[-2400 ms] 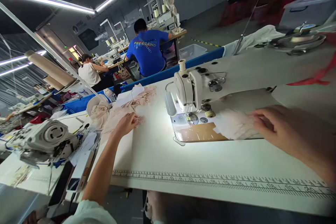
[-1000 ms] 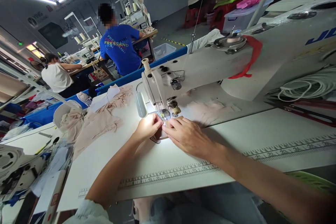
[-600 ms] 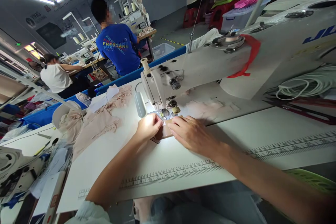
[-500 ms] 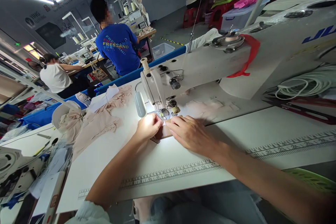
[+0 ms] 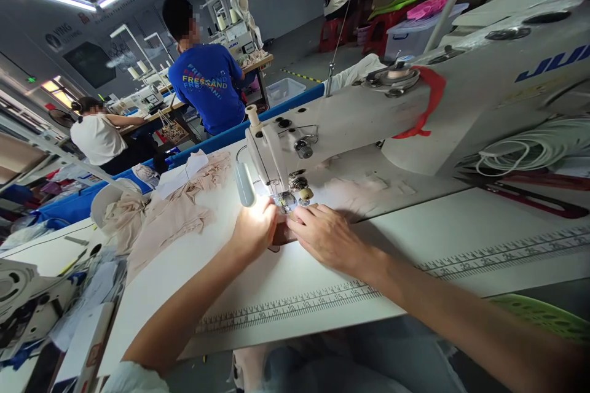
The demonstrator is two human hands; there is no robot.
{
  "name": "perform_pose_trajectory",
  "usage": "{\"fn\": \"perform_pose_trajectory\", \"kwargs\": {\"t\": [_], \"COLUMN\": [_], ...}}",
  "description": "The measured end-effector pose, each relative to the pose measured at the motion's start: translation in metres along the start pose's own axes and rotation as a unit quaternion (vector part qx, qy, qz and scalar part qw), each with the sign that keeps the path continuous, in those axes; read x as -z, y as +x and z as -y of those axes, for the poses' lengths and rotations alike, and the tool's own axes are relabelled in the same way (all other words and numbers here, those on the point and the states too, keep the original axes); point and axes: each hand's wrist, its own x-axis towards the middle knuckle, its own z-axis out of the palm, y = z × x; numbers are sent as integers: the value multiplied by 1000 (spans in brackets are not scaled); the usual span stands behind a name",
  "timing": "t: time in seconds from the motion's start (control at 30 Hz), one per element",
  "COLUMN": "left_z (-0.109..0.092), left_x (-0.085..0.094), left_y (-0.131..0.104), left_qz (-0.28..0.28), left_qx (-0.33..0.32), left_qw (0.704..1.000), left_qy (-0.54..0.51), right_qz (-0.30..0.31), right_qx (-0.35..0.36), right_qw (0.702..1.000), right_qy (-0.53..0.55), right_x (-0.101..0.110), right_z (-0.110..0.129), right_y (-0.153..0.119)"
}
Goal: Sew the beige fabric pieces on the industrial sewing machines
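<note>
A sewing machine (image 5: 350, 123) stands in front of me, its lamp lighting the needle area. My left hand (image 5: 255, 227) is closed in a pinch just left of the presser foot (image 5: 286, 201). My right hand (image 5: 325, 233) lies close on the other side, thumb and fingers pressed together near the foot. Whatever the fingertips hold is small and hidden; I cannot make it out. Between the hands shows a brownish patch of the machine bed (image 5: 283, 233). Light beige fabric (image 5: 179, 221) lies left of my left hand.
Red-handled scissors (image 5: 539, 193) and a coil of white cord (image 5: 530, 150) rest at the right. A printed ruler (image 5: 295, 307) runs along the table's front edge. A person in a blue shirt (image 5: 207, 86) and others sit at machines beyond.
My left hand has moved slightly left and up, turning more upright beside the lamp. My right hand stays near the presser foot. The view has shifted a little.
</note>
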Motion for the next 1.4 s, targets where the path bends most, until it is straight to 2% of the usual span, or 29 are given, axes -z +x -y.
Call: {"fn": "perform_pose_trajectory", "kwargs": {"t": [0.1, 0.27, 0.4, 0.53, 0.63, 0.97, 1.03, 1.2, 1.4], "left_z": [-8, -15, -8, 3, 9, 7, 6, 4, 7], "left_x": [-9, -29, -33, -34, -36, -35, -33, -31, -34], "left_y": [-19, -35, -30, -19, -14, -11, -11, -10, -9], "left_qz": [-25, -61, -65, -74, -94, -85, -83, -88, -91], "left_qx": [-85, -89, -96, -109, -126, -131, -130, -134, -136], "left_qw": [996, 993, 992, 989, 984, 983, 983, 982, 981], "left_qy": [14, 57, 56, 70, 90, 97, 99, 104, 105], "right_qz": [-2, 4, -7, -57, -73, -68, -61, -20, -18], "right_qx": [0, 0, -16, -69, -88, -105, -128, -253, -272], "right_qw": [1000, 1000, 1000, 996, 993, 992, 987, 956, 950], "right_qy": [8, 20, 8, -26, -26, 21, 72, 148, 153], "right_x": [0, 3, 3, 0, -2, -1, -2, -4, -4], "right_z": [0, 0, -7, -20, -27, -26, -27, -39, -41], "right_y": [0, -1, 0, 2, 1, -3, 1, 20, 22]}}
